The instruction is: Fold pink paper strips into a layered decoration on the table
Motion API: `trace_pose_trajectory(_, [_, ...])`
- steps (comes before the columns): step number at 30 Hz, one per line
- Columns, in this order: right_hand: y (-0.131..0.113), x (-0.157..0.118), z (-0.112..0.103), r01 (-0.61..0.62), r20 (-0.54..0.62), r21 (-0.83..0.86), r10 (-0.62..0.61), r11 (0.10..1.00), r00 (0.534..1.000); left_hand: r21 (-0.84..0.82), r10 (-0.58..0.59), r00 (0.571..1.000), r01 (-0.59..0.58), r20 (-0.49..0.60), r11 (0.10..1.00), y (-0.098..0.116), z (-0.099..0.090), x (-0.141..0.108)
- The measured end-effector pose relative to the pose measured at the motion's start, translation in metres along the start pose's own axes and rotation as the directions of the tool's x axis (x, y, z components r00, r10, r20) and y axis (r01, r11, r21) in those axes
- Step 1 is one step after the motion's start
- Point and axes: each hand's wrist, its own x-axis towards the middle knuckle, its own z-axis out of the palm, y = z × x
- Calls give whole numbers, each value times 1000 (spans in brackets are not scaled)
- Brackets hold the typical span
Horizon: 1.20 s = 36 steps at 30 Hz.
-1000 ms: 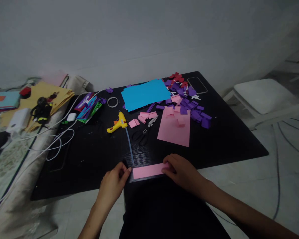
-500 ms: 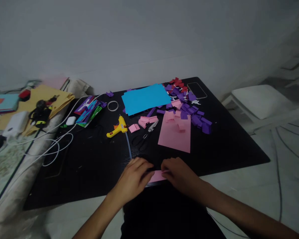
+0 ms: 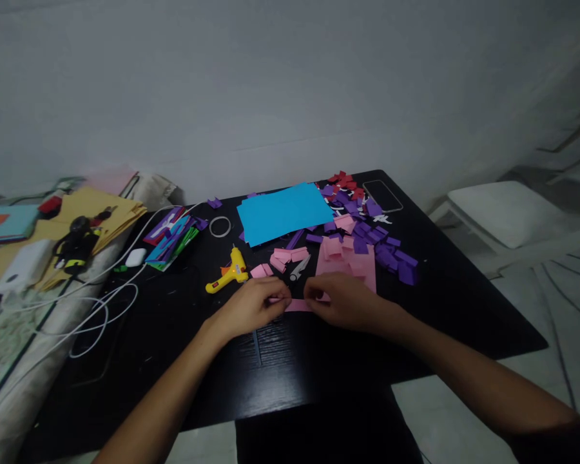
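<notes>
A narrow pink paper strip [image 3: 298,305] stretches between my two hands, over the black table. My left hand [image 3: 257,301] pinches its left end, and my right hand [image 3: 341,298] pinches the right end. Just beyond my hands lie scissors [image 3: 299,267], their handles hidden behind my left hand. Folded pink paper pieces [image 3: 286,256] rest beside the blades. A pink sheet [image 3: 368,274], partly covered by my right hand, has more folded pieces on it. The yellow glue gun [image 3: 231,270] lies left of my left hand, with a glue stick [image 3: 256,348] showing nearer me.
Blue sheets [image 3: 285,212] lie at the back of the black table [image 3: 174,361]. Purple pieces [image 3: 391,254] and red pieces [image 3: 345,180] are heaped at the right. A tape ring [image 3: 220,227], colored strips [image 3: 171,238] and white cables [image 3: 101,306] occupy the left. A white stool [image 3: 493,206] stands beyond.
Both hands have moved forward from the table's near edge, carrying the pink strip toward the scissors. The view has tilted, so the table sits lower in the picture.
</notes>
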Motion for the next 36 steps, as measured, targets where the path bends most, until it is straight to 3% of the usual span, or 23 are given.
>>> trace_pose_trajectory(5, [-6, 23, 2, 47, 5, 6, -47, 999, 999, -86, -25, 996, 18, -82, 996, -13, 7, -2])
trace_pose_trajectory(12, [0, 33, 8, 43, 146, 94, -57, 995, 988, -183, -23, 993, 2, -113, 983, -26, 14, -7])
trace_pose_trajectory(16, [19, 17, -9, 30, 187, 60, -41, 998, 982, -259, -52, 992, 19, -118, 966, -35, 13, -8])
trace_pose_trajectory(19, [43, -7, -30, -66, 197, 23, 61, 998, 979, -299, -83, 989, 42, -125, 953, -40, 10, -9])
trace_pose_trajectory(22, [61, -27, -49, -177, 164, -14, 176, 984, 971, -336, -90, 989, 46, -118, 941, -42, 7, -8])
trace_pose_trajectory(24, [63, -31, -52, -198, 60, -19, 199, 980, 978, -362, -98, 990, 55, -101, 930, -41, 7, -8])
trace_pose_trajectory(26, [55, -25, -44, -148, -66, 54, 151, 988, 986, -377, -104, 991, 64, -86, 924, -39, 9, -7])
trace_pose_trajectory(28, [40, -13, -29, -10, -117, 146, 27, 989, 993, -381, -104, 992, 66, -78, 922, -36, 13, -7])
trace_pose_trajectory(32, [10, 12, 6, 59, 83, 280, -86, 958, 993, -392, -81, 994, 46, -74, 919, -32, 19, -7])
trace_pose_trajectory(34, [5, 19, 18, 6, 119, 335, -49, 942, 992, -418, -112, 989, 63, -94, 906, -33, 20, -8])
trace_pose_trajectory(36, [8, 22, 27, -61, 86, 412, 29, 909, 996, -445, -175, 967, 77, -183, 892, -35, 20, -8])
